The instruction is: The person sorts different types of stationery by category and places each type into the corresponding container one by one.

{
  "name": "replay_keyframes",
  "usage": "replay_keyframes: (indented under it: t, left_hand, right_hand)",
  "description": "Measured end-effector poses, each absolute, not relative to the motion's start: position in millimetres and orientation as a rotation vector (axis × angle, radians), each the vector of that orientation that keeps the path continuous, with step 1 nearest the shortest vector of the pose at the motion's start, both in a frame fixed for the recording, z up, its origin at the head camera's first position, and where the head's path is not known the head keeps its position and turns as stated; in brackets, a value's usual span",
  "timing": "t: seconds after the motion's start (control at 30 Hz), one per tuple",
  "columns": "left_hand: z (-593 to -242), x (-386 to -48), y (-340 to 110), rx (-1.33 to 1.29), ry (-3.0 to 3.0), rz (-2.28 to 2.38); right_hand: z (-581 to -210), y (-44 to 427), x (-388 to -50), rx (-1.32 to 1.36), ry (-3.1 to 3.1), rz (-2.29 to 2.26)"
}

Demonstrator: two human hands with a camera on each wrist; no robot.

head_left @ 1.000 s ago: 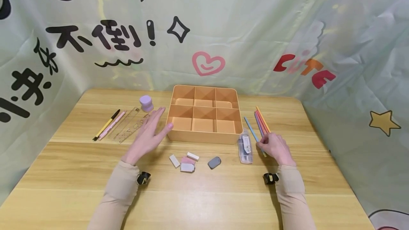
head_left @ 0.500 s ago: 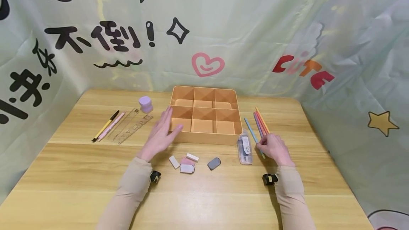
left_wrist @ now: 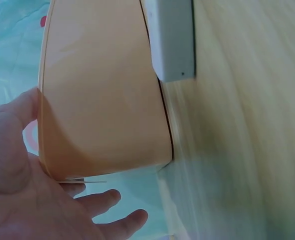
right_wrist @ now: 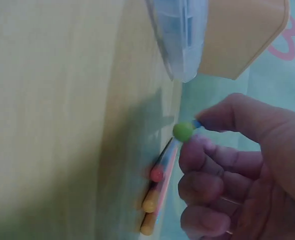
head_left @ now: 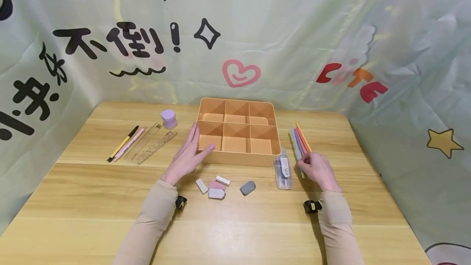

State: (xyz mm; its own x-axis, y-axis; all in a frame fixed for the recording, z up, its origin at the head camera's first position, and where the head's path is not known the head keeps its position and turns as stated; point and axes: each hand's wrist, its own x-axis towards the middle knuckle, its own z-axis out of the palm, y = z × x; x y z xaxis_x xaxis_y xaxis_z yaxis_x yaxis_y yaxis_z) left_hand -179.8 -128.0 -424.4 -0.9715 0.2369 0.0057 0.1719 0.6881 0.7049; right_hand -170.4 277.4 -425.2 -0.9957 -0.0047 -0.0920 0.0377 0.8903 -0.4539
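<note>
My left hand is at the left front corner of an orange divided box. In the left wrist view the thumb touches the box's rim, and the other fingers extend loosely past its side wall. My right hand pinches a slim blue pencil near its rounded green end between thumb and forefinger. Right beside it lie a purple, a red and an orange pencil, partly covered by the hand. In the right wrist view their rounded ends show below the pinched one.
A clear plastic case lies by the box's right front corner. Several erasers and a grey oval piece lie in front. At left are two pens, clear rulers and a purple round object. Printed cloth hangs behind.
My left hand has moved right, from over the rulers to the box's corner. The blue pencil has swung from a slant to lie alongside the other pencils, still pinched by my right hand.
</note>
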Motion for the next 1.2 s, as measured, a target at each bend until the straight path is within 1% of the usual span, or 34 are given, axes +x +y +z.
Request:
replay_keyframes:
  t: [0.2, 0.7, 0.87, 1.0, 1.2]
  left_hand:
    - [-424.7, -179.8, -127.6, 0.331, 2.800, 1.149]
    - [-423.3, -179.8, -127.4, 0.322, 2.793, 1.144]
    - [-423.0, -179.8, -127.2, 0.318, 2.787, 1.145]
    - [-423.6, -179.9, -127.4, 0.320, 2.795, 1.136]
    - [-423.7, -179.5, -127.2, 0.321, 2.798, 1.139]
  right_hand:
    - [-422.5, 277.3, -170.5, 0.046, 3.021, -0.868]
    - [-422.4, 266.9, -172.3, 0.031, 3.176, -1.521]
    - [-422.1, 261.1, -173.9, -0.062, 3.265, -1.772]
    - [-413.9, 253.4, -171.5, -0.180, 3.339, -1.932]
    - [-411.1, 253.4, -171.4, -0.327, 3.185, -2.198]
